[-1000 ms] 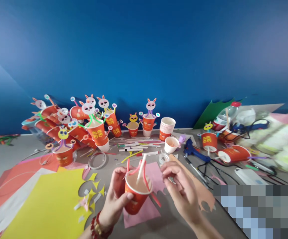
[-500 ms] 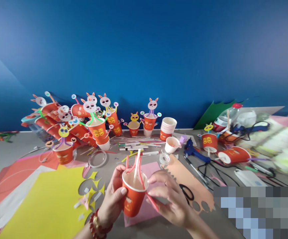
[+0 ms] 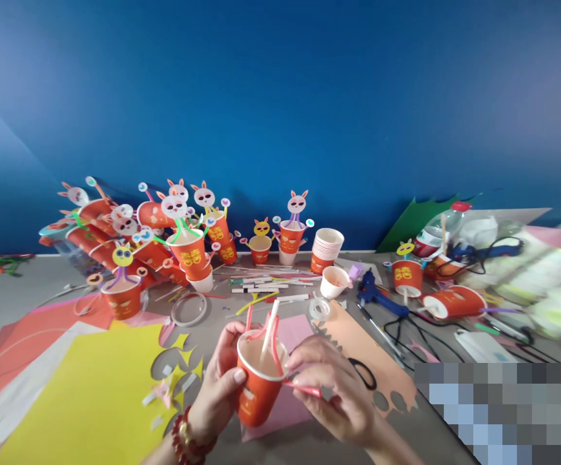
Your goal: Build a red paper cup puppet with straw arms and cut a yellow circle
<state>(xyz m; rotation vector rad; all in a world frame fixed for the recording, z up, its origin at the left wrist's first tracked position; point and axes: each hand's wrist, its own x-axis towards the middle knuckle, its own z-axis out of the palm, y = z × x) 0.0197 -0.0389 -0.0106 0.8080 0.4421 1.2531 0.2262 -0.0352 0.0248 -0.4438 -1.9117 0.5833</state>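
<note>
A red paper cup (image 3: 258, 402) is wrapped by my left hand (image 3: 219, 381), thumb on its near side and fingers behind. Its open top leans slightly toward me. Inside stand a white straw (image 3: 271, 323) and bent red straws (image 3: 275, 345). One red straw end (image 3: 306, 389) pokes out through the cup's right side. My right hand (image 3: 341, 391) pinches that end between thumb and fingers, other fingertips close to the rim. Pink paper (image 3: 297, 336) lies beneath the cup.
Finished cup figures (image 3: 188, 248) crowd the back left. Yellow paper (image 3: 81, 394) covers the left. Behind are markers (image 3: 261, 290) and stacked cups (image 3: 327, 248). To the right are scissors (image 3: 362, 374) on orange paper (image 3: 391, 371), a blue glue gun (image 3: 379, 297) and cables.
The red straw end at the cup's right side has swung up from a downward slant to nearly level. My right hand has shifted slightly with it, and the cup has tilted a little.
</note>
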